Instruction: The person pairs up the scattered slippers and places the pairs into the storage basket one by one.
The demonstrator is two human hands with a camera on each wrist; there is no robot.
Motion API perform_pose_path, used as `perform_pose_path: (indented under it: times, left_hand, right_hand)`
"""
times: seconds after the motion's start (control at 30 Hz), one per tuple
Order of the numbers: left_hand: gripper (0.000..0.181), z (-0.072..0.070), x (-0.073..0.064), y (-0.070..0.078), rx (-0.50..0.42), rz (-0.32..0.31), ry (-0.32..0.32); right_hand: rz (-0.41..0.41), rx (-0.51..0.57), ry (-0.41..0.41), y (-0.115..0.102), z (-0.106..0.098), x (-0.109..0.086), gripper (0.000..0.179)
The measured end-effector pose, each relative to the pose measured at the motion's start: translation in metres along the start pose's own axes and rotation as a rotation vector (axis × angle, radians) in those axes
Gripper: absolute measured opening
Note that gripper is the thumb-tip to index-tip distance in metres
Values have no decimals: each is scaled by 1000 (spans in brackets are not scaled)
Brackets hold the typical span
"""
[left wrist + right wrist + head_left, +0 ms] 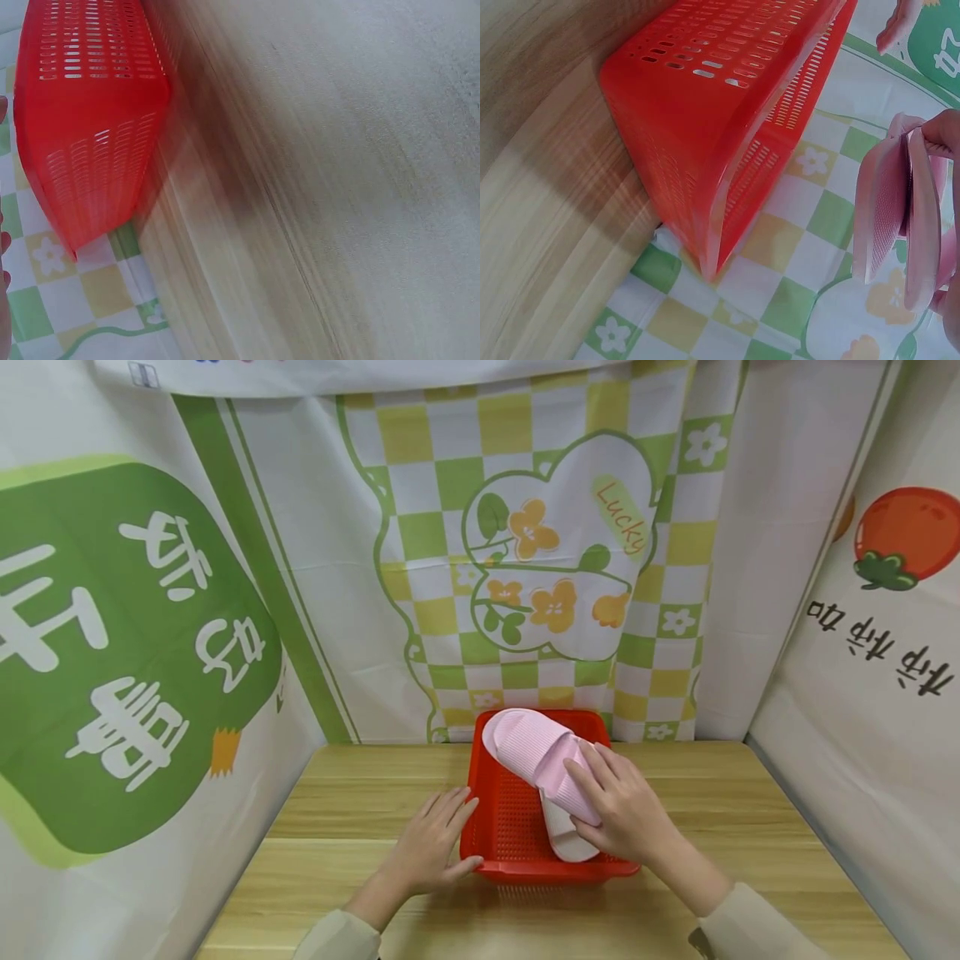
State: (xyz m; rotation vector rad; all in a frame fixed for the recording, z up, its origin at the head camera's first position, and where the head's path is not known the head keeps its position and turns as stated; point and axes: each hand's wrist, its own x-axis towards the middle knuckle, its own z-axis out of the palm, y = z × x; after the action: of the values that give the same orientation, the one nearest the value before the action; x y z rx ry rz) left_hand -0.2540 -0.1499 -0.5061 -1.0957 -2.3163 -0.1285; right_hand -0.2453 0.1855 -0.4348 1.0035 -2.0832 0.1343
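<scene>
My right hand (630, 806) grips a pair of pink slippers (528, 743) above the right side of a red plastic basket (547, 868). From the right wrist view, the two pink slippers (885, 210) are pressed together, one behind the other, with the hand at their side. Under them in the basket lies a white, round-ended thing (570, 839), like a slipper sole; the pink pair hides most of it. At the basket's left rim, my left hand (431, 843) rests with its fingers extended, fingertips against the edge.
The basket stands on a wood-grain table (360, 827), close to the back. A patterned cloth (420, 543) hangs behind it, with printed cloth walls (135, 652) on the left and right (862, 718).
</scene>
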Motion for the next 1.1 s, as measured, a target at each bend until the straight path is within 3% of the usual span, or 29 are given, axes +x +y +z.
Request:
perform_pose_path:
  times: [0.57,0.83,1.1]
  left_hand:
    - [71,15,-9,-1,-27,-87,-105]
    - [70,18,-13,0,-47,-86,-144]
    - [69,20,-14,-1,-28,-62,-139]
  right_hand:
    - [23,-13,20,-2,9,5,72]
    - [73,-31,51,-2,15,10,72]
    - [126,-50,78,-4,22,15,70]
